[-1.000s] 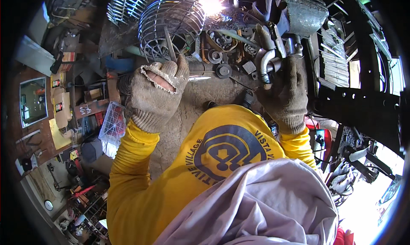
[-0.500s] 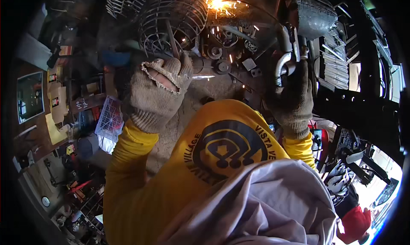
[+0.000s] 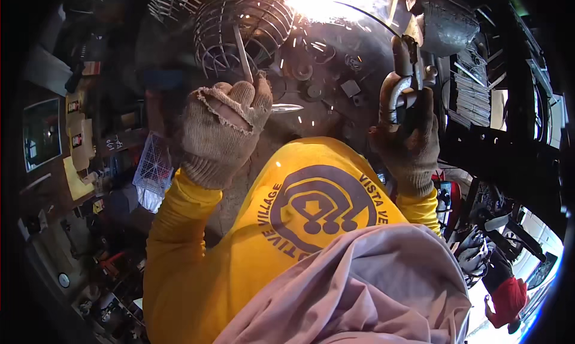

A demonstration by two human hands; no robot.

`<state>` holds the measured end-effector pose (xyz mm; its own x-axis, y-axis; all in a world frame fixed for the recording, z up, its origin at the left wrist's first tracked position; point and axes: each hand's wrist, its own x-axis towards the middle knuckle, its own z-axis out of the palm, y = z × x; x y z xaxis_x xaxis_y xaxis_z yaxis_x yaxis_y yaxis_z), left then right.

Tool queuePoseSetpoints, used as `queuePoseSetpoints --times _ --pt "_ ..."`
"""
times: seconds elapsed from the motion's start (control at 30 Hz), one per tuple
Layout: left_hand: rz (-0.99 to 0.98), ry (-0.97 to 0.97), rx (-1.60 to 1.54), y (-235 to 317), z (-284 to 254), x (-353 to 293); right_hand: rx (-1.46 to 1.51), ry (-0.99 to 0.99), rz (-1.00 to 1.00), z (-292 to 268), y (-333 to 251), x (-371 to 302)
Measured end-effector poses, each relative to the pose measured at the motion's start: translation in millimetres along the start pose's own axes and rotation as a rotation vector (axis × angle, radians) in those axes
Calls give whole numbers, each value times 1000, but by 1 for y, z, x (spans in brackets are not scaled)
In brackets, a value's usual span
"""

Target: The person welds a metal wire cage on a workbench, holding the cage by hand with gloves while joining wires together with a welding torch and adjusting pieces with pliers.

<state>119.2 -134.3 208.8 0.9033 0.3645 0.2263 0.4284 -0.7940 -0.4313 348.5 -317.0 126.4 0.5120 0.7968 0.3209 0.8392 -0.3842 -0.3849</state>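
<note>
My left hand (image 3: 224, 131), in a worn knit glove torn across the back, is closed round a flat metal bar (image 3: 242, 53) that points up toward a round cage of curved metal rods (image 3: 209, 35). A pointed metal piece (image 3: 287, 108) sticks out beside the same fist; whether it joins the bar is hidden. My gloved right hand (image 3: 413, 140) grips a welding electrode holder (image 3: 402, 74). From its jaws a thin welding rod (image 3: 372, 14) curves leftward to a bright white arc (image 3: 320, 3) with sparks, just right of the cage.
Small metal parts, including a square plate (image 3: 351, 88) and a ring (image 3: 301, 72), lie between my hands. At right are a dark metal vessel (image 3: 449, 29) and a bundle of rods (image 3: 470, 95). A white plastic crate (image 3: 153, 167) stands left. A person in red (image 3: 509, 299) is at lower right.
The arc has grown much brighter and whiter, with smoke around it. The electrode holder has shifted slightly and the rod shows more clearly. My left hand has barely moved.
</note>
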Motion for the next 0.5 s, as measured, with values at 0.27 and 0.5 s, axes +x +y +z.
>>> queuePoseSetpoints --times 0.27,0.5 --pt "-15 67 -8 -3 19 -14 582 76 75 12 28 -32" --pt "-34 -15 -21 -1 25 -24 933 -71 354 19 44 -78"
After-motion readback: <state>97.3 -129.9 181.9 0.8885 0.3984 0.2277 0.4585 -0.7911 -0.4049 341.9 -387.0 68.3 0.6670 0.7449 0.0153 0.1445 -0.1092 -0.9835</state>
